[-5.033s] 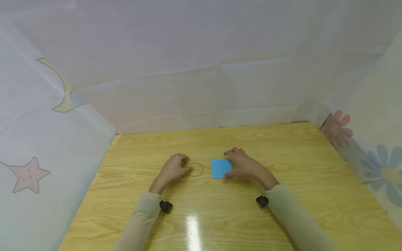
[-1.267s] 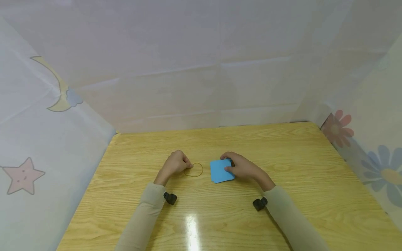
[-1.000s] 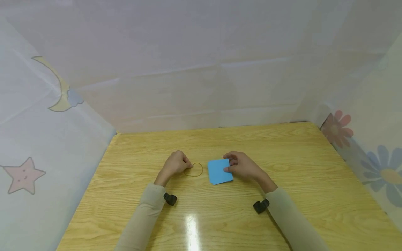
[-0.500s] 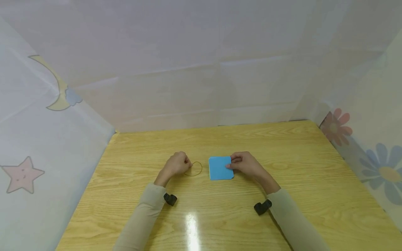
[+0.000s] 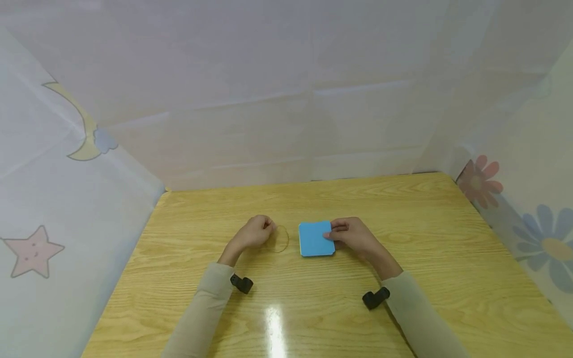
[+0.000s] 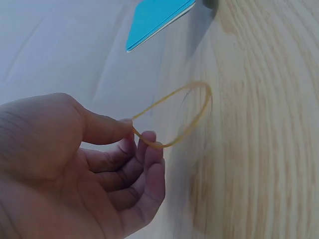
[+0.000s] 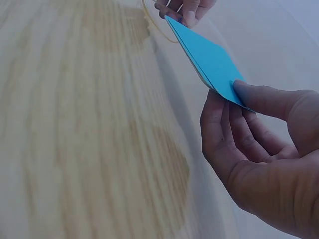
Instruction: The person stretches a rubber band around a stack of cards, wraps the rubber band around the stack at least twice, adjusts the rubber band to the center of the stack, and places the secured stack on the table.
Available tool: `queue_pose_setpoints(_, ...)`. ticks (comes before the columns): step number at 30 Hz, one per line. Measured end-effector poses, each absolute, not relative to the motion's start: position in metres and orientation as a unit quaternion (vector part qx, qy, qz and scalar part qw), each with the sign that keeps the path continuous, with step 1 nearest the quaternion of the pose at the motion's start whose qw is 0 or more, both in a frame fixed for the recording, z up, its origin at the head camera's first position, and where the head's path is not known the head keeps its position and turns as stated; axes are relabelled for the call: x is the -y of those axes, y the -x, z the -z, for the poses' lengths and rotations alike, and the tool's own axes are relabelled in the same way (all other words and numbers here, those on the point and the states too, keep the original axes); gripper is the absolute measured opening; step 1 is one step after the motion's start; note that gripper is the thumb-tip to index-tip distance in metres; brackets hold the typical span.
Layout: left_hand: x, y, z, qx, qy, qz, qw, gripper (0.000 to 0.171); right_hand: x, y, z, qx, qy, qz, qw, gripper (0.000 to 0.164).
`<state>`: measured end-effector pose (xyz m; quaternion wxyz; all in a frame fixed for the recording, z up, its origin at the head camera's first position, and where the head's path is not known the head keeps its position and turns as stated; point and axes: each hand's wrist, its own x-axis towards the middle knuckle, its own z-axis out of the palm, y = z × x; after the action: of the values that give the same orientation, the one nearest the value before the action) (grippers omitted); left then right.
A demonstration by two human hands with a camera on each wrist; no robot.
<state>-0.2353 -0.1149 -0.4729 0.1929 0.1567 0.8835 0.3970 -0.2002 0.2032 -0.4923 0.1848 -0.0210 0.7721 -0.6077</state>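
Between thumb and fingertips, my left hand (image 5: pixel 254 232) pinches a thin yellow rubber band (image 6: pixel 192 119), which hangs as a loose loop off the table. My right hand (image 5: pixel 355 236) holds a small stack of square blue cards (image 5: pixel 315 239) by its right edge, thumb on top and fingers beneath. In the right wrist view the cards (image 7: pixel 209 57) are lifted and tilted, and a pale layer shows along their edge. The band's loop lies just left of the cards, apart from them in the head view.
The wooden table (image 5: pixel 201 209) spreads around both hands. White cloth walls (image 5: pixel 250 139) with printed stars and flowers enclose it at the back and sides. A small black camera (image 5: pixel 241 284) sits at each wrist.
The left hand has gone from loose fingers beside the band to pinching and raising it. The right hand has picked up the blue cards, and their edges have come more into line.
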Motion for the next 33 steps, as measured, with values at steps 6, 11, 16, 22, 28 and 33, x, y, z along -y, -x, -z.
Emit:
queue_pose_setpoints(6,0.111,0.237,0.465,-0.867,-0.161,-0.434,0.183,0.029,-0.203,0.200,0.489,-0.750,0.017,0.635,0.184,0.033)
queue_pose_setpoints(11,0.106,0.238,0.461,-0.866,-0.157,-0.445,0.165,0.031,-0.202,0.198,0.486,-0.741,0.026,0.645,0.185,0.027)
queue_pose_setpoints(16,0.103,0.240,0.458,-0.859,-0.147,-0.471,0.138,0.030,-0.199,0.197,0.488,-0.731,0.028,0.656,0.186,0.024)
queue_pose_setpoints(22,0.099,0.242,0.456,-0.859,-0.134,-0.477,0.128,0.033,-0.192,0.195,0.491,-0.714,0.014,0.673,0.193,0.019)
queue_pose_setpoints(28,0.094,0.243,0.455,-0.887,-0.150,-0.418,0.124,0.023,-0.189,0.194,0.491,-0.698,0.009,0.686,0.205,0.018)
queue_pose_setpoints(33,0.091,0.241,0.459,-0.919,-0.197,-0.312,0.138,0.045,-0.189,0.196,0.493,-0.694,0.017,0.689,0.209,0.018)
